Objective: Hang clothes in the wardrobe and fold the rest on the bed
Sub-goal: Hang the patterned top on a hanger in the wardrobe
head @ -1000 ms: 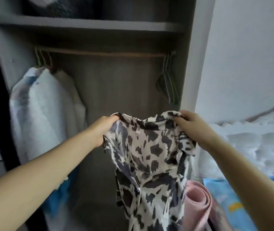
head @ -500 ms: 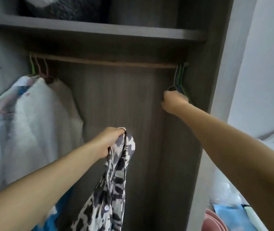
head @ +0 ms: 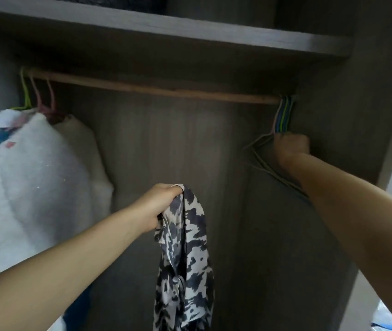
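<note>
- The left hand squeezes the top of the spotty shirt, which hangs down inside the wardrobe.
- The right hand curls round the empty hangers on the rail.

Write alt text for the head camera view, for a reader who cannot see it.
A person's left hand holds a black-and-white patterned garment hanging in front of an open wardrobe, while the right hand grips the bunch of empty hangers at the right end of the wooden rail. White fluffy garments hang at the rail's left end.
</note>
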{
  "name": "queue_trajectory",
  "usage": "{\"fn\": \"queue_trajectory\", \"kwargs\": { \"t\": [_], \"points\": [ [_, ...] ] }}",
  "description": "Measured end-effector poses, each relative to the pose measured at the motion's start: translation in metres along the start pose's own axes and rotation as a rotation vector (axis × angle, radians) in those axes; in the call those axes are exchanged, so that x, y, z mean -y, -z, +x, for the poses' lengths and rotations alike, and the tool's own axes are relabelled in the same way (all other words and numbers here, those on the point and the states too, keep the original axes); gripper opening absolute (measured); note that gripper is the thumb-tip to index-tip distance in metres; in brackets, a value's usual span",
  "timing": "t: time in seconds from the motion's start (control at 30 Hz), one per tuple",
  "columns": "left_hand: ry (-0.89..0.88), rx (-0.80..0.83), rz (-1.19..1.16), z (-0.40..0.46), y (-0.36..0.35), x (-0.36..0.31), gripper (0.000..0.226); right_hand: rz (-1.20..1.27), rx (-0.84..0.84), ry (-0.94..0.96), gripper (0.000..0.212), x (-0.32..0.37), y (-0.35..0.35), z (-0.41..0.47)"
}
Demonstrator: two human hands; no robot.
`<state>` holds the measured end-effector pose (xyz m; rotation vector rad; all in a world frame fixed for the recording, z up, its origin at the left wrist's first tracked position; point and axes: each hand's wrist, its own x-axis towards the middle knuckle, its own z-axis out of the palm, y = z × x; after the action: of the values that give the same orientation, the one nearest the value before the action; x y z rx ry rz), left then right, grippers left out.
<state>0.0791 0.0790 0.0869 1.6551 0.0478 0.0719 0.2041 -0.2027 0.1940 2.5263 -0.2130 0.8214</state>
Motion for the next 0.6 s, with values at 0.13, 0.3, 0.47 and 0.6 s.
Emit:
{"fn": "queue_trajectory", "kwargs": {
  "t": [0.13, 0.3, 0.47, 0.6],
  "points": [
    [0.005, 0.051, 0.0, 0.018, 0.004, 0.001, 0.022, 0.171, -0.066, -0.048, 0.032, -0.001, 0.001, 0.002],
    [0.033, 0.133, 0.031, 0.025, 0.009, 0.006, 0.021, 0.546, -0.122, -0.11, 0.013, 0.025, 0.023, -0.021],
    [0.09, 0.138, 0.058, 0.017, 0.026, 0.021, 0.013, 1.259, -0.29, -0.289, 0.01, 0.078, 0.002, -0.111],
    [0.218, 0.138, 0.107, 0.006, 0.047, 0.04, 0.018, 1.958, -0.172, -0.632, 0.031, 0.106, 0.015, -0.171]
  ]
}}
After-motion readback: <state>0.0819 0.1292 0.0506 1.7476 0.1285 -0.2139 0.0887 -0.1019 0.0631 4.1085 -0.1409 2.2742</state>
